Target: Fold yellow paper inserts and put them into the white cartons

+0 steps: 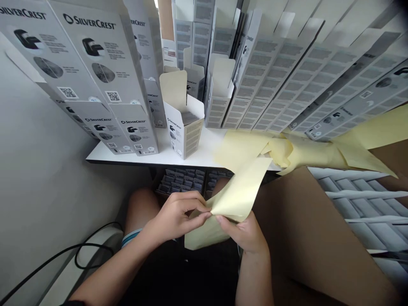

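1. Yellow sheet (244, 185) is held in the air above the person's lap, in front of the white table (208, 146); its upper end comes near the table edge, beside more yellow paper (237, 144).
2. To handle it well, I think both pinches should be close together at the crease, with light and equal pull, so that the thin sheet does not tear or slip sideways.
3. The loose lower part hangs down, and in my judgement it should be free from the legs, or it may fold wrongly.
4. The left hand (178, 214) comes from the lower left, its thumb and forefinger closed narrowly on the sheet, the other fingers bent.
5. The right hand (245, 233) rises almost straight from below, thumb on the near side and fingers behind the sheet; how these fingers press, I cannot tell.
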Demonstrator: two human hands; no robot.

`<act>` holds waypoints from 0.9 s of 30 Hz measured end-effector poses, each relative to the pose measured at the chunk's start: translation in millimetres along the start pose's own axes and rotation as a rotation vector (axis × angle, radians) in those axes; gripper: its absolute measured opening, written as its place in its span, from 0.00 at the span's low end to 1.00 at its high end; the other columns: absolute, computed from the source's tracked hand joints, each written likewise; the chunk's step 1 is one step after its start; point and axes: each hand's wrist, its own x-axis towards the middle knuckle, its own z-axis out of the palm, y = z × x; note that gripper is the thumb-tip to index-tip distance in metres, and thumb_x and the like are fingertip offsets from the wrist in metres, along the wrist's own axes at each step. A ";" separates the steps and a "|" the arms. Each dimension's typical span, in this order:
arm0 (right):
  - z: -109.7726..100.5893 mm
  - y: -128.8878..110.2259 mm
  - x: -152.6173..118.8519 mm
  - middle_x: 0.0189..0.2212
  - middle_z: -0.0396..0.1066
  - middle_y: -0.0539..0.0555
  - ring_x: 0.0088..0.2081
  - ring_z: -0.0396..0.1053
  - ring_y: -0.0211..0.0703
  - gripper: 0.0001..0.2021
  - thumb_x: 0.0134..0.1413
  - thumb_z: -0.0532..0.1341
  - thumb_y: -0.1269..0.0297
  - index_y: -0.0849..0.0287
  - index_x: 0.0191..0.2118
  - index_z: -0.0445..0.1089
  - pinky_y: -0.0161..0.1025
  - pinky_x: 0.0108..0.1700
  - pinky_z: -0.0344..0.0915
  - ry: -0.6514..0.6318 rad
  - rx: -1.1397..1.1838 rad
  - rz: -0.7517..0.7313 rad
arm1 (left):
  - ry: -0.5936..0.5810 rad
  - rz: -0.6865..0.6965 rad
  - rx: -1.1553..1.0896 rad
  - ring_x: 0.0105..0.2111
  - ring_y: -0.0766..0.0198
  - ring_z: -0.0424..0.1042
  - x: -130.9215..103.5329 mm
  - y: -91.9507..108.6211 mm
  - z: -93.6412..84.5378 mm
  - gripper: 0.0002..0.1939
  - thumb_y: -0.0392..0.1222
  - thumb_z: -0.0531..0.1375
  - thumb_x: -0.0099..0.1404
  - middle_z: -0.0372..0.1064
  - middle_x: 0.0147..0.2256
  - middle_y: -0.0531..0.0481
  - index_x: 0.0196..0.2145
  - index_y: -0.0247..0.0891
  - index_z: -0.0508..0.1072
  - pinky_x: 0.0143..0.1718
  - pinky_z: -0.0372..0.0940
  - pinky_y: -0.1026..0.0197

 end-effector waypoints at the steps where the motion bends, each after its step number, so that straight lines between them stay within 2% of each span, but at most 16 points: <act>1: 0.6 -0.7 0.5 0.34 0.80 0.50 0.35 0.78 0.41 0.07 0.57 0.64 0.71 0.55 0.40 0.77 0.34 0.38 0.75 -0.005 0.000 0.004 | -0.026 0.006 0.001 0.32 0.64 0.74 -0.1 0.6 -1.2 0.04 0.34 0.63 0.66 0.75 0.34 0.44 0.36 0.33 0.79 0.34 0.67 0.65; 5: 2.9 -5.0 0.4 0.35 0.79 0.50 0.36 0.78 0.42 0.07 0.57 0.64 0.71 0.54 0.41 0.76 0.33 0.37 0.75 -0.021 0.035 0.051 | -0.087 -0.045 -0.041 0.33 0.66 0.74 -0.6 3.2 -5.6 0.05 0.34 0.61 0.68 0.75 0.34 0.46 0.35 0.34 0.78 0.34 0.66 0.66; 9: 2.6 -6.9 -0.7 0.37 0.80 0.51 0.37 0.79 0.43 0.07 0.57 0.64 0.70 0.54 0.41 0.76 0.35 0.39 0.76 -0.059 0.053 0.094 | -0.095 -0.095 -0.087 0.32 0.67 0.73 -2.4 4.1 -6.4 0.06 0.35 0.61 0.68 0.75 0.33 0.48 0.32 0.35 0.77 0.34 0.65 0.67; 19: 1.6 -4.3 0.4 0.36 0.80 0.52 0.36 0.78 0.44 0.06 0.57 0.64 0.66 0.55 0.40 0.77 0.36 0.38 0.76 -0.066 0.016 0.150 | 0.037 -0.086 -0.094 0.28 0.67 0.72 -7.1 -3.6 3.5 0.06 0.33 0.61 0.67 0.75 0.30 0.47 0.32 0.34 0.77 0.29 0.63 0.67; 27: 3.5 -4.5 0.4 0.35 0.80 0.53 0.35 0.78 0.46 0.07 0.57 0.64 0.63 0.55 0.40 0.78 0.38 0.38 0.77 -0.044 0.017 0.147 | 0.062 -0.044 -0.030 0.27 0.66 0.72 -6.2 0.2 0.7 0.04 0.33 0.63 0.65 0.76 0.30 0.46 0.33 0.34 0.79 0.27 0.64 0.66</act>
